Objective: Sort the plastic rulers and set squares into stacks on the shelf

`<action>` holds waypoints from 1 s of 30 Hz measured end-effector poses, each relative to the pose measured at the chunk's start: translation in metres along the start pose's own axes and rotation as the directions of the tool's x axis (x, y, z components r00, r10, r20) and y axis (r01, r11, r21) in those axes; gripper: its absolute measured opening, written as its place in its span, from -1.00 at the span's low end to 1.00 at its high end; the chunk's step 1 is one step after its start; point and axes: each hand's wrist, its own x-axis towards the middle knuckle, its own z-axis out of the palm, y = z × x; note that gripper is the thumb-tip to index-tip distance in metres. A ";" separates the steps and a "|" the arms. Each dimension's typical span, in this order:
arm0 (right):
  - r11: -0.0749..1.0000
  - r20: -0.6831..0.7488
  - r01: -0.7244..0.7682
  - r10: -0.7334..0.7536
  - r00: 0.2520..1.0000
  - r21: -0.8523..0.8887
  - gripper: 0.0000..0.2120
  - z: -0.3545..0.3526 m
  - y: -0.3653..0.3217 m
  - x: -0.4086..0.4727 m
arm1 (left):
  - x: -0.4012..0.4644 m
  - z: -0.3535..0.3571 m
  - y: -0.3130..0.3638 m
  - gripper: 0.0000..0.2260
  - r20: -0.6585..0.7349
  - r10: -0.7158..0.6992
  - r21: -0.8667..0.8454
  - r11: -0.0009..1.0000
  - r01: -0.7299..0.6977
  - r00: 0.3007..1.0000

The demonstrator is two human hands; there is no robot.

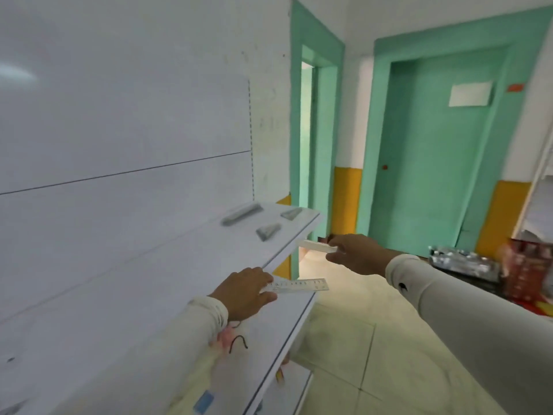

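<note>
Head view: the left hand (pixel 244 290) pinches a clear ruler (pixel 297 286) beyond the front edge of the white shelf (pixel 167 265). The right hand (pixel 356 253) grips a white ruler (pixel 317 245) just off the shelf's far corner. Three blurred stacks (pixel 267 231) lie apart on the shelf.

Both arms extended in pale sleeves; left hand (pixel 244 290) pinching, palm down; right hand (pixel 354 253) further out, fingers (pixel 335 242) curled gripping.
</note>
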 end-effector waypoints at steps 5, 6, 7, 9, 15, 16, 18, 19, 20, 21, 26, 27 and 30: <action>0.990 0.008 -0.122 0.122 0.993 0.064 -0.54 -0.012 0.095 0.005 | 0.089 0.019 0.062 -0.57 0.041 0.090 -0.047 0.995 -0.088 0.995; 0.987 0.010 -0.147 0.146 0.989 0.068 -0.54 -0.014 0.113 0.006 | 0.108 0.021 0.074 -0.57 0.046 0.115 -0.040 0.993 -0.113 0.992; 0.984 0.008 -0.165 0.165 0.986 0.063 -0.53 -0.017 0.130 0.009 | 0.126 0.023 0.083 -0.57 0.049 0.136 -0.021 0.991 -0.135 0.990; 0.979 -0.013 -0.197 0.198 0.980 0.048 -0.53 -0.021 0.162 0.020 | 0.162 0.026 0.101 -0.56 0.048 0.170 0.011 0.985 -0.171 0.984; 0.959 -0.021 -0.278 0.280 0.960 0.059 -0.53 -0.023 0.238 0.077 | 0.274 0.039 0.123 -0.56 0.036 0.252 0.056 0.966 -0.254 0.967; 0.954 -0.031 -0.293 0.295 0.955 0.057 -0.53 -0.025 0.249 0.090 | 0.293 0.039 0.125 -0.56 0.024 0.263 0.054 0.963 -0.264 0.965; 0.951 -0.049 -0.307 0.308 0.950 0.034 -0.54 -0.031 0.271 0.121 | 0.334 0.041 0.125 -0.56 0.016 0.287 0.052 0.956 -0.287 0.958; 0.951 -0.053 -0.307 0.308 0.950 0.021 -0.54 -0.034 0.280 0.138 | 0.355 0.041 0.123 -0.56 0.014 0.295 0.057 0.954 -0.295 0.955; 0.952 -0.051 -0.306 0.307 0.950 0.013 -0.55 -0.039 0.289 0.155 | 0.377 0.041 0.121 -0.56 0.003 0.301 0.059 0.952 -0.301 0.954; 0.952 -0.051 -0.306 0.305 0.951 0.008 -0.56 -0.044 0.298 0.174 | 0.399 0.039 0.118 -0.56 -0.010 0.302 0.057 0.952 -0.301 0.953; 0.953 -0.104 -0.303 0.303 0.947 0.014 -0.61 -0.077 0.337 0.270 | 0.498 0.008 0.098 -0.58 -0.069 0.318 0.134 0.942 -0.307 0.945; 0.957 -0.114 -0.291 0.291 0.950 0.018 -0.63 -0.081 0.341 0.289 | 0.513 0.002 0.089 -0.58 -0.091 0.308 0.135 0.946 -0.295 0.947; 0.970 -0.084 -0.242 0.242 0.967 0.007 -0.63 -0.081 0.345 0.347 | 0.548 -0.005 0.058 -0.58 -0.089 0.237 0.112 0.968 -0.226 0.968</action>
